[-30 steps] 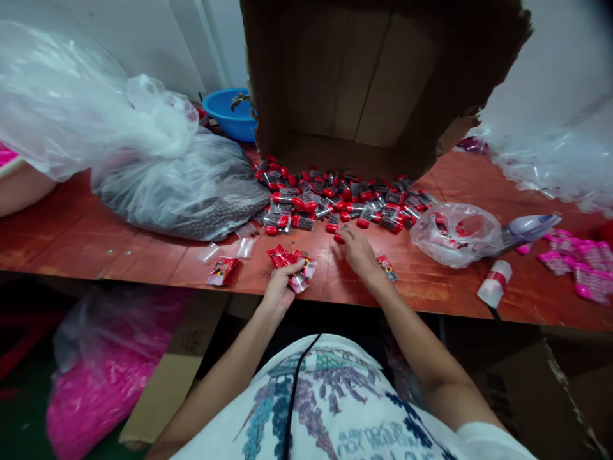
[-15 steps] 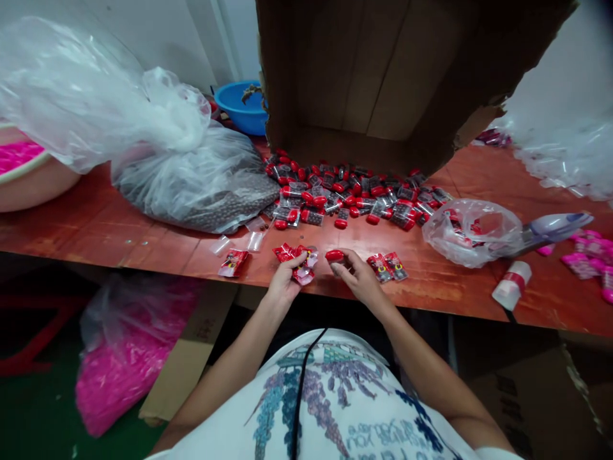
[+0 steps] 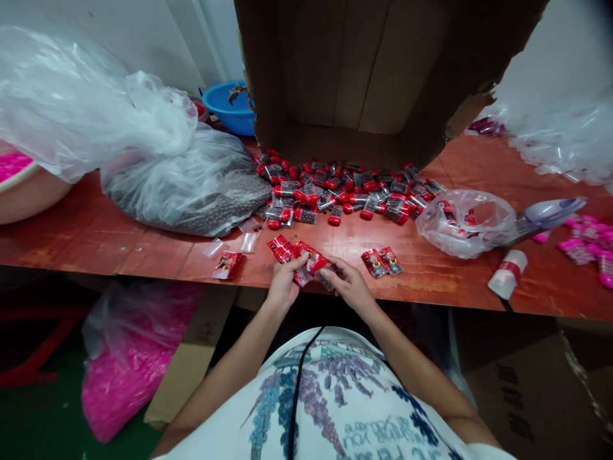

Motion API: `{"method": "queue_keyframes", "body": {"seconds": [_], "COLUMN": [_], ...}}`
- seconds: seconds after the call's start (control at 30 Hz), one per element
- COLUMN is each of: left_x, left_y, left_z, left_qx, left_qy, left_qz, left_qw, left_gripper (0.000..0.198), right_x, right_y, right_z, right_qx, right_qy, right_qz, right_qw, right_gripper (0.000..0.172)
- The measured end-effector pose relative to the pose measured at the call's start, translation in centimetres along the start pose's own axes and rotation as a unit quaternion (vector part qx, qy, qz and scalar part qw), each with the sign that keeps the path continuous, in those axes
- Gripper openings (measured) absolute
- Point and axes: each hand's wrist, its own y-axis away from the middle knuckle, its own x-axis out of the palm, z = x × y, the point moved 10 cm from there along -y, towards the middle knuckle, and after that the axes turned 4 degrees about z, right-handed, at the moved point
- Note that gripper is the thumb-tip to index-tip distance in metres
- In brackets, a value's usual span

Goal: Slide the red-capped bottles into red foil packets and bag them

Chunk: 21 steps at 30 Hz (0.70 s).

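My left hand (image 3: 285,282) is closed on a small red printed packet (image 3: 302,276), pinched between thumb and fingers. More red packets (image 3: 280,248) lie just behind its fingertips. My right hand (image 3: 352,287) is closed on a small red-capped clear container (image 3: 327,278), whose red end meets the packet's right side. Whether that end is inside the packet or only against it, I cannot tell. A heap of similar red-capped containers with dark beads (image 3: 335,214) spreads behind both hands. Two flat red packets (image 3: 382,262) lie to the right of my right hand.
An open cardboard box (image 3: 364,70) stands tilted behind the heap. At left sit a bulky clear bag of dark beads (image 3: 191,191) and a red packet (image 3: 227,264). To the right are a clear plastic bag (image 3: 467,223), a scoop (image 3: 550,214) and a white roll (image 3: 508,275).
My right hand has brought the red-capped container left, up against the packet in my left hand. The whole view has shifted slightly.
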Motion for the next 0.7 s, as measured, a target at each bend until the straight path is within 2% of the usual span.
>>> {"method": "queue_keyframes", "body": {"seconds": [0.13, 0.2, 0.43, 0.57, 0.7], "left_x": [0.7, 1.2, 2.5, 2.4, 2.1], "left_y": [0.6, 0.9, 1.8, 2.0, 2.1], "left_z": [-0.5, -0.9, -1.7, -2.1, -1.9], "left_qx": [0.026, 0.044, 0.093, 0.119, 0.11], "left_qy": [-0.024, -0.044, -0.112, -0.101, -0.091], "left_qz": [0.014, 0.032, 0.071, 0.063, 0.048], "left_qw": [0.999, 0.998, 0.987, 0.986, 0.989], "left_gripper": [0.028, 0.029, 0.032, 0.028, 0.028], "right_x": [-1.6, -1.9, -1.7, -1.1, -1.1], "right_y": [0.3, 0.5, 1.2, 1.5, 1.4], "right_z": [-0.3, -0.1, 2.4, 3.8, 3.5], "right_qx": [-0.009, -0.023, -0.093, -0.135, -0.119], "right_qy": [-0.018, -0.013, 0.118, 0.177, 0.16], "right_qz": [-0.088, -0.104, -0.087, -0.066, -0.083], "right_qw": [0.996, 0.994, 0.985, 0.973, 0.976], "right_gripper": [0.04, 0.037, 0.024, 0.018, 0.021]}}
